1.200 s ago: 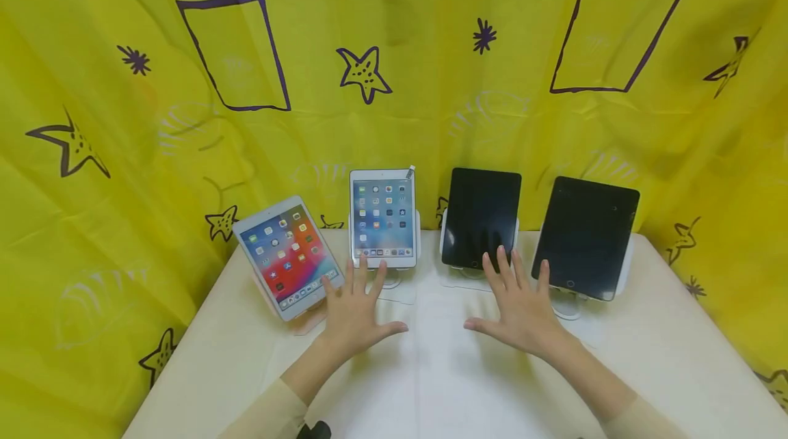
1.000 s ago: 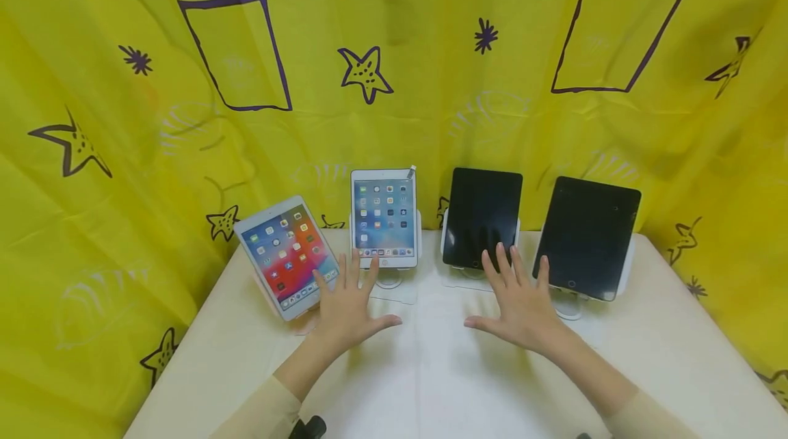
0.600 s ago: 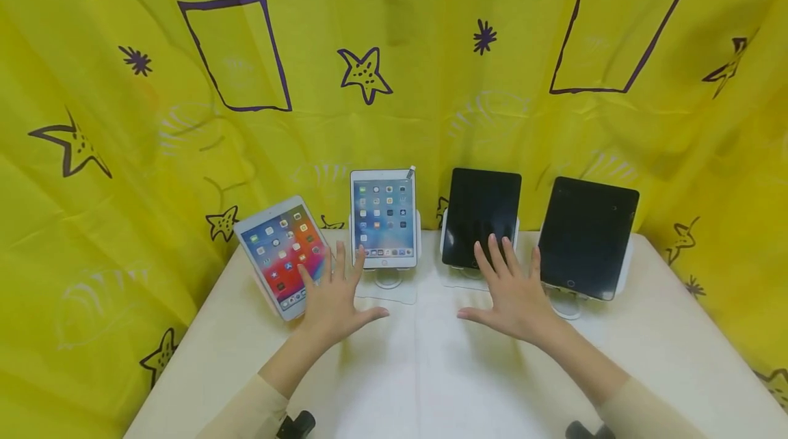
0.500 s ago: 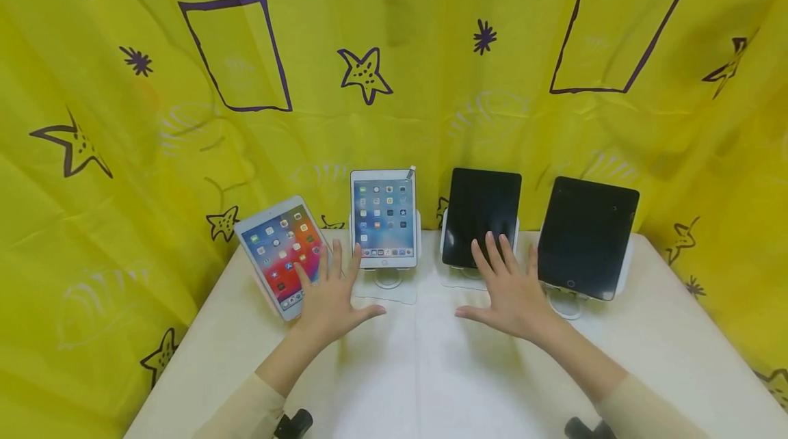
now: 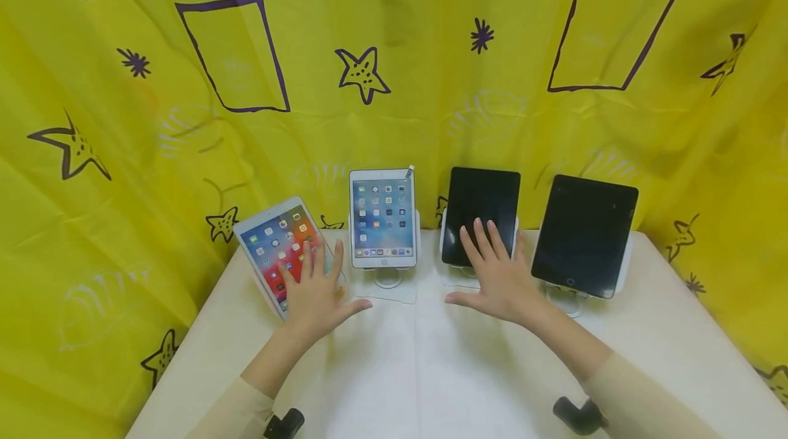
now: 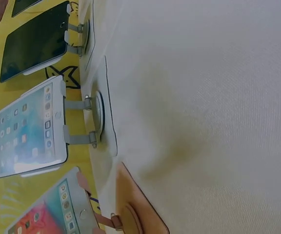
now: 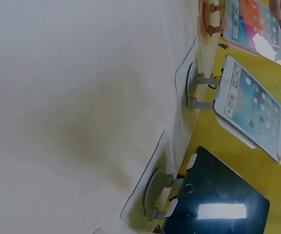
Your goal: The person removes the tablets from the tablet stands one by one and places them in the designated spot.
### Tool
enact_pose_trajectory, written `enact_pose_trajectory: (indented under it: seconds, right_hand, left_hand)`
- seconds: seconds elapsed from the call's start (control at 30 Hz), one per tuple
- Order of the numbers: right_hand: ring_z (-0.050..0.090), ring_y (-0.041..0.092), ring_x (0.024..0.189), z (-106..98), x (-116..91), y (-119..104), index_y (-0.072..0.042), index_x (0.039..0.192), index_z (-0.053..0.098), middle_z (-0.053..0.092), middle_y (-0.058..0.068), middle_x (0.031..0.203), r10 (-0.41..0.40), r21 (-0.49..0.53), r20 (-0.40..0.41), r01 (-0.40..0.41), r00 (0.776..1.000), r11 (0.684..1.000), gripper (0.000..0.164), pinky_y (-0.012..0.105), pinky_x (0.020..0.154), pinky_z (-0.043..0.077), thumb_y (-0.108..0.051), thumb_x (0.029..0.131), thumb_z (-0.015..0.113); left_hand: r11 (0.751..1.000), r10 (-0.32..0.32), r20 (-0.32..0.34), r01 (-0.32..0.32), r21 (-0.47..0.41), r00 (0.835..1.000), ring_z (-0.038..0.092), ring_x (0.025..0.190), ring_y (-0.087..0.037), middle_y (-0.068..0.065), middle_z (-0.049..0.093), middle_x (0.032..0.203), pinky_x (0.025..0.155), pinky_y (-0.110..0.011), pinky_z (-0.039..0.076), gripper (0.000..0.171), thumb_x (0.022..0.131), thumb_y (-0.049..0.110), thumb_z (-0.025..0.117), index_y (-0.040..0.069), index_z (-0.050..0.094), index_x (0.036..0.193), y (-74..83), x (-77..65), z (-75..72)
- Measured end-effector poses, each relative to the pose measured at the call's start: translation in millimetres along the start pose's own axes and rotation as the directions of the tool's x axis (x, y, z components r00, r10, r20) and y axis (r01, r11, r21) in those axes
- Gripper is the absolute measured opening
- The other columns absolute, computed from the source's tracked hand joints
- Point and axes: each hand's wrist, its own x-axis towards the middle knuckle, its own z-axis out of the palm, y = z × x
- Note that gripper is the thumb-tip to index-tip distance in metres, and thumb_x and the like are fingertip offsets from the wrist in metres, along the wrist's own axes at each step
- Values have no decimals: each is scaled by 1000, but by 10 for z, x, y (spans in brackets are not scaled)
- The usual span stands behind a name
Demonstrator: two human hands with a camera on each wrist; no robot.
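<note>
My left hand [image 5: 315,299], fingers spread and holding nothing, is in front of the leftmost white tablet [image 5: 267,230], whose screen is lit red and blue. In the head view it covers that tablet's lower right part. My right hand [image 5: 503,283], also spread and holding nothing, overlaps the lower part of a black-fronted tablet [image 5: 483,196] with a dark screen. Both hands cast shadows on the table below them. Between them a second white tablet [image 5: 383,217] shows a lit home screen of icons. A second dark tablet [image 5: 585,234] leans at the far right.
All the tablets are propped up on stands; a grey stand [image 6: 99,117] and a pinkish one [image 6: 130,214] show in the left wrist view. A white tabletop [image 5: 418,384] lies underneath. A yellow patterned curtain [image 5: 418,131] hangs close behind the tablets.
Both hands have drifted left and slightly away from me, fingers still spread. My left hand now covers more of the leftmost tablet. The tablets stay in place.
</note>
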Motion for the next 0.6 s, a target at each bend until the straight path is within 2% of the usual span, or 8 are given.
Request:
enact_pose_trajectory:
  seconds: [0.17, 0.4, 0.6]
  right_hand:
    - [6, 40, 144, -24, 82, -38, -14, 153, 8, 2, 16, 158, -15, -20, -1, 15, 1000, 1000, 110, 69, 105, -10, -80, 74, 47]
    - [9, 40, 143, -24, 173, -145, -10, 152, 16, 5, 18, 157, -42, -5, -23, 42, 999, 999, 109, 70, 106, -7, -77, 74, 51]
    - [8, 38, 144, -22, 250, -250, -11, 152, 14, 7, 18, 157, -57, -24, -22, 57, 998, 998, 108, 70, 106, -4, -77, 75, 51]
  left_hand:
    - [1000, -10, -14, 10, -8, 1000, 6, 142, -45, -20, 10, 157, 100, -78, 4, 110, 69, 74, 60, 18, 16, 153, -49, -14, -32]
    - [1000, -12, -28, 12, -12, 1000, 6, 141, -47, -20, 10, 157, 98, -77, 9, 108, 70, 73, 60, 19, 15, 153, -137, -52, -50]
    - [1000, -9, -79, 7, -27, 997, 7, 141, -47, -22, 12, 156, 97, -80, 6, 107, 69, 69, 65, 17, 20, 151, -233, -98, -22]
